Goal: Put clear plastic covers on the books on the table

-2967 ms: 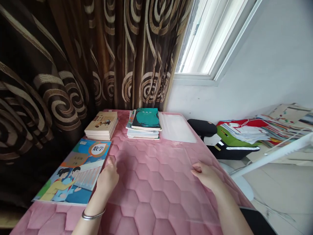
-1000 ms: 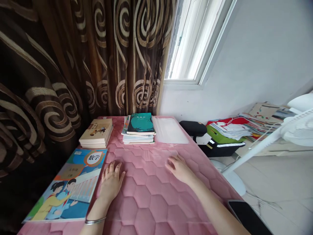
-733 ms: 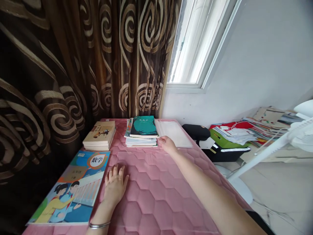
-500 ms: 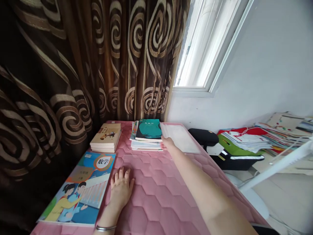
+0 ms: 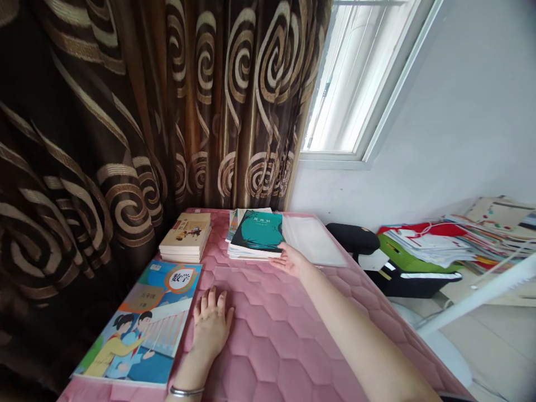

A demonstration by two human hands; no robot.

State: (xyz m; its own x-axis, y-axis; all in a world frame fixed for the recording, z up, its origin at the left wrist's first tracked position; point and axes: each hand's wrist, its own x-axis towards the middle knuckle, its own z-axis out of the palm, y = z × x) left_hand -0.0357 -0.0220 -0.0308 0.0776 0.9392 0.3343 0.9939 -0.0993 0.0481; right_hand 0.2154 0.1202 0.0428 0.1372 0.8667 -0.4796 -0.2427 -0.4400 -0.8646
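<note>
Right hand (image 5: 294, 261) open, fingers apart, touching the near corner of the teal book (image 5: 256, 231), which sits on a book stack (image 5: 247, 254) on the pink quilted table (image 5: 268, 324). Left hand (image 5: 213, 322) flat, open on the table, in front of the teal book, just beside a math textbook (image 5: 142, 324). Transparent plastic sheet (image 5: 314, 240) right of the teal book.

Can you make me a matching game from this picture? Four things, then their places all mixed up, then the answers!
Things:
1. Bare left hand
2. Bare right hand
3. Blue paperback maths textbook
4. Stack of beige books

Places:
A. Touching the teal book
B. Palm down, fingers spread, on the pink quilted cover
C. In the far corner beside the brown swirly curtain
D. Lying flat along the cover's left edge

Pairs: 1-B, 2-A, 3-D, 4-C
</note>
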